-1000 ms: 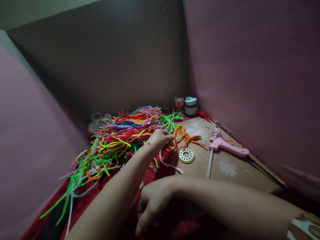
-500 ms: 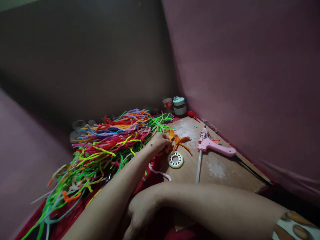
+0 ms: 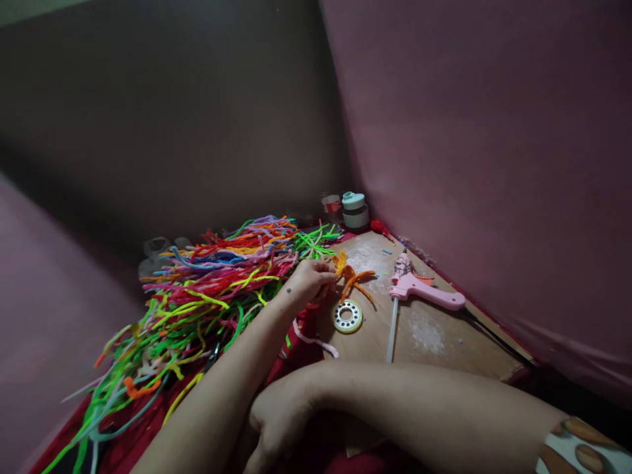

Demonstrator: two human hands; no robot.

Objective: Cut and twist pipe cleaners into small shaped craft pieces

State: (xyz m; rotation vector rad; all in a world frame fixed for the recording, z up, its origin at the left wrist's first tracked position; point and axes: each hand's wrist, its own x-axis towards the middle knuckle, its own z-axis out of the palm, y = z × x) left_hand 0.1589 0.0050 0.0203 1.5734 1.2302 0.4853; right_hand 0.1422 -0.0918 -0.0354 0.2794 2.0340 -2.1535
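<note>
Brown board [image 3: 375,342], left edge: the left hand [image 3: 316,280] pinches orange stems [image 3: 349,273], seemingly adjusting them; next needs steadiness; right hand [image 3: 281,405], grip hidden.

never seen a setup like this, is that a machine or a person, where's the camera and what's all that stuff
No machine here, just a person working bare-handed. The view comes from one camera worn on the head, looking forward and down. The left hand is stretched out, pinching an orange twisted piece. The right hand bends downward, nearer the camera; whether it holds anything is hidden. On the brown board lie a pink glue gun and a flat ring with dark spots. Left of the board is a heap of colourful fuzzy stems.
</note>
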